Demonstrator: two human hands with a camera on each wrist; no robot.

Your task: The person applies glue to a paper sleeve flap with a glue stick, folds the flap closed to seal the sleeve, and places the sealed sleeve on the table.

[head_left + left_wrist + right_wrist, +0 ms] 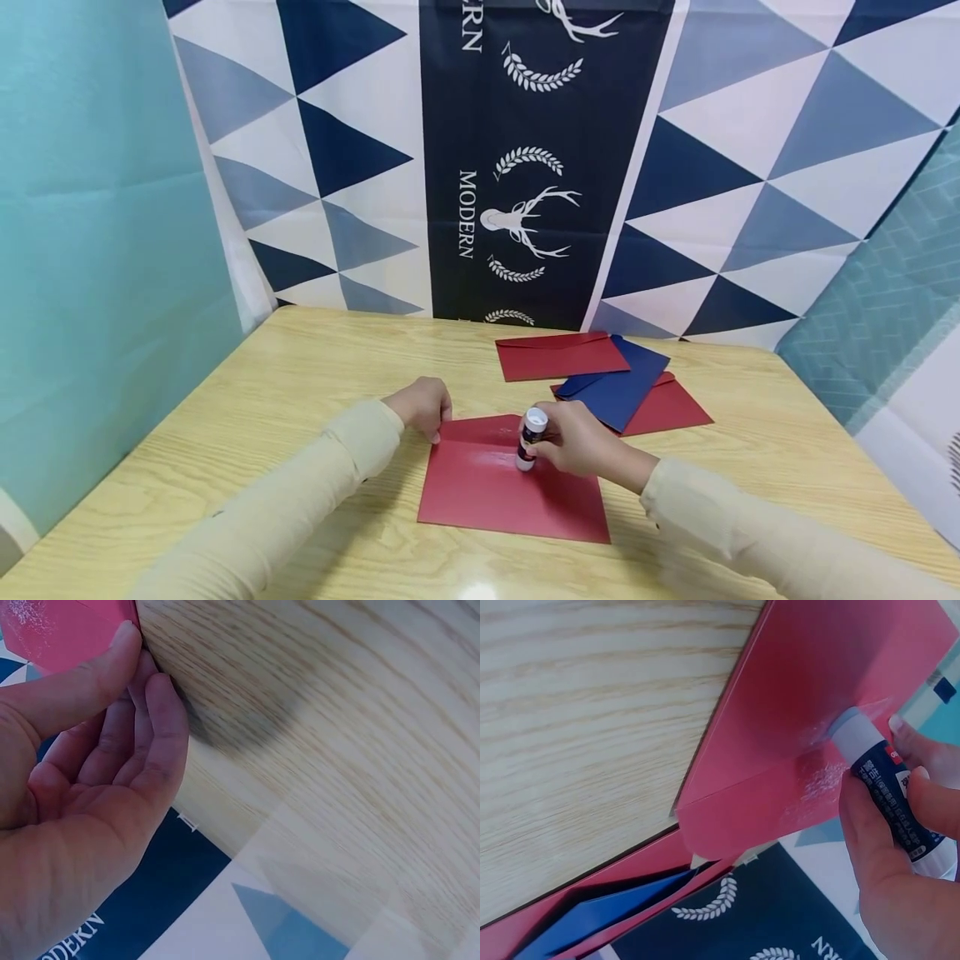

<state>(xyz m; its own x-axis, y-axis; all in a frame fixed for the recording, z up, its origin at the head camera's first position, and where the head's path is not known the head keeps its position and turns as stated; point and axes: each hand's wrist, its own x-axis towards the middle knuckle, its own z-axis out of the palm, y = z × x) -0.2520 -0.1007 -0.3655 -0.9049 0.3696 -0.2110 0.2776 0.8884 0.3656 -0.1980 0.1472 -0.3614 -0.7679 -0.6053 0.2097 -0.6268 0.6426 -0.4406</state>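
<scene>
A red envelope (480, 496) lies on the wooden table with its flap folded out toward the far side. At the flap's left corner, my left hand (423, 406) pinches the edge, thumb on top, as the left wrist view shows. My right hand (573, 437) grips a glue stick (528, 442) with a dark label and white ends. Its lower end meets the envelope close to the flap's fold. Whitish glue smears (825, 780) show on the flap and beside the stick in the right wrist view.
Behind my right hand lie another red envelope (562, 357), a blue envelope (626, 385) and a further red envelope (675, 410), overlapping one another. A patterned curtain (360, 167) hangs along the table's far edge, and a teal cloth (112, 250) on the left.
</scene>
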